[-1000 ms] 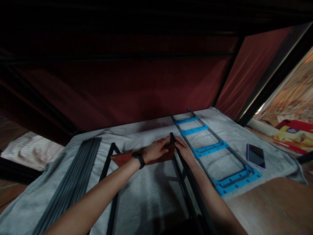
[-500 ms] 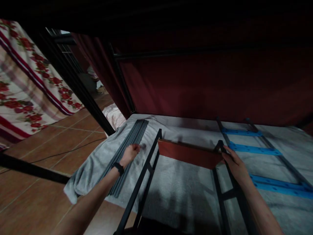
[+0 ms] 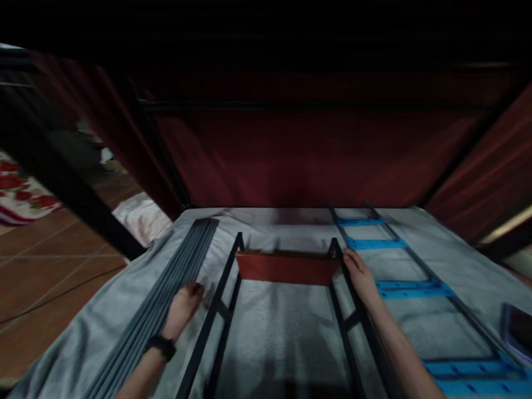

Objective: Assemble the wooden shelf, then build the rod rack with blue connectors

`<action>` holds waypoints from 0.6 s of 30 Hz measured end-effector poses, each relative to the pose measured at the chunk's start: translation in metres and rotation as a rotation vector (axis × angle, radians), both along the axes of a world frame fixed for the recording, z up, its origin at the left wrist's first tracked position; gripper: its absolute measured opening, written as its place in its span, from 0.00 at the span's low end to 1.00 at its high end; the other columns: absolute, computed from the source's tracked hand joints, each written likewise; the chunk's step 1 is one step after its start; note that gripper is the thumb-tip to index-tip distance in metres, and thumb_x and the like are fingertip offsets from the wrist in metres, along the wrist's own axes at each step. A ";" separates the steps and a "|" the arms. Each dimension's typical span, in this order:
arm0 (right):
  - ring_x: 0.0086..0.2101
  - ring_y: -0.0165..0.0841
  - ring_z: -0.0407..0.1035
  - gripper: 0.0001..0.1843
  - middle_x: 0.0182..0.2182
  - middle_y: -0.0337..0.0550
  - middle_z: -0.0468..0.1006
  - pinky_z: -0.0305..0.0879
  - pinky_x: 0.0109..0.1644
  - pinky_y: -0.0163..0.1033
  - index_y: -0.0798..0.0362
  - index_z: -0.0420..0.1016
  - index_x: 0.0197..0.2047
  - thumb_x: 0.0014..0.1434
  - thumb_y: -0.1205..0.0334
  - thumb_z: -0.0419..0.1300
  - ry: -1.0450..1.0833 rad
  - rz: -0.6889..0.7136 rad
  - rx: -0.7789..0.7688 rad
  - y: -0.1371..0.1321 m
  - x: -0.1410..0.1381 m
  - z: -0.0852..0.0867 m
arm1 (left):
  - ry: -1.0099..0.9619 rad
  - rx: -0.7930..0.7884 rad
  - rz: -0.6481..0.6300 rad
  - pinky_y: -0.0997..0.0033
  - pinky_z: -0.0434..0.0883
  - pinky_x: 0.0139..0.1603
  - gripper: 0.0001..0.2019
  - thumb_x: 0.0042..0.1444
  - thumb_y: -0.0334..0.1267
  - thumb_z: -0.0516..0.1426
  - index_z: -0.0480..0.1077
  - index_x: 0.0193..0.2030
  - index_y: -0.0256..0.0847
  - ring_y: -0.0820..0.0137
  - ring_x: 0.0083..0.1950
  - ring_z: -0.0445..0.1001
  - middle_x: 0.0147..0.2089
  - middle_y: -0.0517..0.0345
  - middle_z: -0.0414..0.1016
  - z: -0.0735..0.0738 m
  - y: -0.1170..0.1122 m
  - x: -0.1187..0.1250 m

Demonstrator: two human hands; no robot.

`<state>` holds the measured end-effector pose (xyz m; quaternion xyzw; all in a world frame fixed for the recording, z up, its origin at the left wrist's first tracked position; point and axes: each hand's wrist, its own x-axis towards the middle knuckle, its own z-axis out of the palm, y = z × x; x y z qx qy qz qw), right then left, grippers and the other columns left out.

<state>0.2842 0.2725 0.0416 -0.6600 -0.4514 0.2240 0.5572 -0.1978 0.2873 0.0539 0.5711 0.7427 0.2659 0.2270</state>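
Observation:
My left hand (image 3: 185, 306), with a dark band on its wrist, is closed between a bundle of long grey rods (image 3: 177, 277) and a black metal frame (image 3: 209, 320). Anything in its curled fingers is too small or hidden to make out. My right hand (image 3: 361, 277) grips the frame's far right corner. A reddish-brown board (image 3: 286, 269) spans the far end of the frame, between its two sides. The near end of the frame runs out of the bottom of view.
A grey blanket (image 3: 274, 316) lies under everything. On the right is a dark ladder-like frame with blue slats (image 3: 376, 244); a dark object (image 3: 517, 330) lies beyond it. Dark posts, an overhead structure and maroon curtains (image 3: 286, 160) enclose the space. Tiled floor (image 3: 54, 255) and a cable show left.
The view has swung right and levelled, bringing the dark object at the right edge in. My left hand stays closed near the rods; my right hand stays on the frame's corner.

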 end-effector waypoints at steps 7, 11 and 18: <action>0.48 0.44 0.73 0.23 0.47 0.53 0.79 0.66 0.58 0.53 0.53 0.78 0.47 0.58 0.44 0.58 0.088 -0.063 0.210 -0.008 -0.002 0.015 | -0.406 0.281 -0.296 0.74 0.64 0.22 0.15 0.53 0.52 0.58 0.64 0.36 0.42 0.73 0.22 0.68 0.28 0.63 0.72 0.137 0.027 0.079; 0.44 0.39 0.74 0.18 0.43 0.47 0.81 0.69 0.52 0.48 0.50 0.79 0.46 0.60 0.49 0.58 0.117 0.036 0.264 -0.029 -0.010 0.047 | -0.388 0.180 -0.638 0.74 0.62 0.22 0.11 0.58 0.48 0.55 0.64 0.35 0.43 0.75 0.20 0.65 0.27 0.66 0.69 0.163 0.008 0.184; 0.29 0.30 0.72 0.16 0.32 0.40 0.79 0.71 0.35 0.37 0.48 0.80 0.47 0.59 0.50 0.62 0.423 0.259 0.197 -0.068 -0.032 0.081 | -0.062 0.173 -0.989 0.71 0.65 0.37 0.06 0.62 0.37 0.51 0.69 0.38 0.45 0.69 0.36 0.75 0.36 0.60 0.77 0.127 -0.022 0.300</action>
